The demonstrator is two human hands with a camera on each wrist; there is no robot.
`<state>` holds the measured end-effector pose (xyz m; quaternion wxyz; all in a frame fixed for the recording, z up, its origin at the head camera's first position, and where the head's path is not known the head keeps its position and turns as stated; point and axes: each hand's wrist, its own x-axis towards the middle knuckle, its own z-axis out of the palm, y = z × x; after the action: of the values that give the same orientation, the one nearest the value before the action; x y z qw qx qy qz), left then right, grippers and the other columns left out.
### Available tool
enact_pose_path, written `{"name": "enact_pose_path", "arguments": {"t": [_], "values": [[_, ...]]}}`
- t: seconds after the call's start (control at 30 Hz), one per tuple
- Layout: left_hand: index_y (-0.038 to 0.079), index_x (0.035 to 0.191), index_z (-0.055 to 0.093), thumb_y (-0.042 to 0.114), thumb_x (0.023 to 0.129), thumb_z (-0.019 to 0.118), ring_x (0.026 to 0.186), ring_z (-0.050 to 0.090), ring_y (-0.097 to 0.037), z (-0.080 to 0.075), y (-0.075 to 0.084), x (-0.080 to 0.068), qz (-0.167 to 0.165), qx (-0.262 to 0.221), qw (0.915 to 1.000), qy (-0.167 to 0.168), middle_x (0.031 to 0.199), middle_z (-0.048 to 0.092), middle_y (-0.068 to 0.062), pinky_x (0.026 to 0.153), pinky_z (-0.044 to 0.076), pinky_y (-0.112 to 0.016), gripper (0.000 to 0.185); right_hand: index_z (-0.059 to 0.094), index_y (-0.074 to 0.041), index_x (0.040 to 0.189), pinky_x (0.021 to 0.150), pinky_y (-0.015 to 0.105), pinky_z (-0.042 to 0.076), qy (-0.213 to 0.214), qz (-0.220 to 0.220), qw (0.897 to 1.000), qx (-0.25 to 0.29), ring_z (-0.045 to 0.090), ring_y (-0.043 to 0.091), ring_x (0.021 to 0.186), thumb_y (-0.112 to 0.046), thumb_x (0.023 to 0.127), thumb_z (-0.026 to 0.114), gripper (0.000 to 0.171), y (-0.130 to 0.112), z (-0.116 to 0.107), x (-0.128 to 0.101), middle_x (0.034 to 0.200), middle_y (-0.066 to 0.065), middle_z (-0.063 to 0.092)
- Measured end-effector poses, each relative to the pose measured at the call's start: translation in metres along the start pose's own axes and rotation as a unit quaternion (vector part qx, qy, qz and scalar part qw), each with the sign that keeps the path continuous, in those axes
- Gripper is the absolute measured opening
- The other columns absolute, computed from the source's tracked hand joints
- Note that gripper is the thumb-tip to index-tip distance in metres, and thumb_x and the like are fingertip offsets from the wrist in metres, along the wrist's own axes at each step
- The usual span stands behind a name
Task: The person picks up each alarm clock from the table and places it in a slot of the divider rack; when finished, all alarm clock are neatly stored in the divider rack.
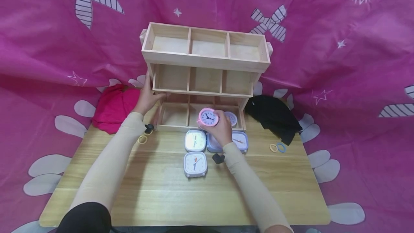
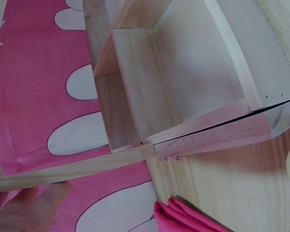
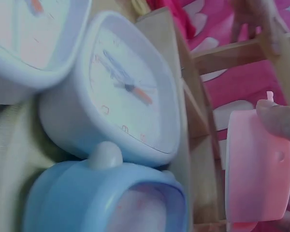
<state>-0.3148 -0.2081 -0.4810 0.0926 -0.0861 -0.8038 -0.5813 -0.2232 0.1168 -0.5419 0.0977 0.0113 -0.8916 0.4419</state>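
My right hand [image 1: 222,129] holds a round pink alarm clock [image 1: 206,118] over the lowest tier of a three-tier wooden organizer [image 1: 207,59]. Its thumb lies across the pink casing in the right wrist view. A round pale purple clock [image 1: 231,118] sits in that tier's right compartment. At the organizer's left side, my left hand [image 1: 147,98] grips the middle tier's frame, its thumb pointing inward beneath the tier. In front stand two square whitish clocks [image 1: 195,140], one before the other. Two bluish-purple clocks [image 1: 240,141] are beside them, one partly hidden by my right hand.
Pink cloth [image 1: 114,109] lies left of the organizer and black cloth [image 1: 273,116] right of it. Small rings [image 1: 142,139] are on the table [image 1: 161,200] at the left, with a beige and a blue ring [image 1: 281,147] at the right. A pink curtain hangs behind.
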Motion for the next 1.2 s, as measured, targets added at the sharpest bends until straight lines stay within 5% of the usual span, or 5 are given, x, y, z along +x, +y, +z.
{"name": "enact_pose_path", "arguments": {"t": [0.1, 0.33, 0.93, 1.2], "values": [[0.021, 0.173, -0.007, -0.013, 0.085, 0.080, 0.160, 0.027, -0.045, 0.000, 0.002, 0.000, -0.004, 0.000, 1.0000, -0.003, 0.177, 0.018, -0.023, 0.133, 0.026, -0.059, 0.128, 0.062, -0.016, 0.124, 0.096, 0.052, 0.055, -0.008, 0.008, 1.000, -0.019, 0.064, 0.035, 0.112, -0.050, 0.068, 0.099, 0.075, -0.003, 0.013, 0.013, 0.119, 0.011, 0.073], [0.033, 0.172, -0.006, -0.003, 0.086, 0.086, 0.160, 0.032, -0.037, -0.001, -0.006, 0.000, 0.007, 0.011, 0.9999, 0.004, 0.178, 0.021, -0.014, 0.132, 0.031, -0.055, 0.131, 0.063, -0.018, 0.117, 0.098, 0.051, 0.053, -0.037, 0.001, 0.996, -0.076, 0.061, 0.034, 0.115, -0.057, 0.070, 0.096, 0.069, 0.001, 0.036, 0.032, 0.122, 0.008, 0.075], [0.029, 0.173, -0.004, -0.004, 0.084, 0.087, 0.160, 0.032, -0.040, 0.004, -0.010, 0.001, 0.017, 0.005, 0.9998, 0.007, 0.177, 0.024, -0.017, 0.133, 0.029, -0.056, 0.131, 0.068, -0.016, 0.106, 0.115, 0.057, 0.039, -0.063, -0.007, 0.983, -0.171, 0.054, 0.034, 0.122, -0.050, 0.077, 0.093, 0.052, 0.006, 0.060, 0.038, 0.116, 0.007, 0.075], [0.020, 0.173, -0.002, -0.012, 0.085, 0.080, 0.160, 0.029, -0.042, 0.000, 0.025, -0.010, -0.001, -0.015, 0.9999, -0.007, 0.177, 0.019, -0.020, 0.132, 0.029, -0.059, 0.124, 0.070, -0.017, 0.105, 0.121, 0.062, 0.036, -0.075, -0.016, 0.981, -0.178, 0.054, 0.032, 0.128, -0.055, 0.081, 0.089, 0.048, 0.007, 0.061, 0.039, 0.118, 0.002, 0.075]]}}
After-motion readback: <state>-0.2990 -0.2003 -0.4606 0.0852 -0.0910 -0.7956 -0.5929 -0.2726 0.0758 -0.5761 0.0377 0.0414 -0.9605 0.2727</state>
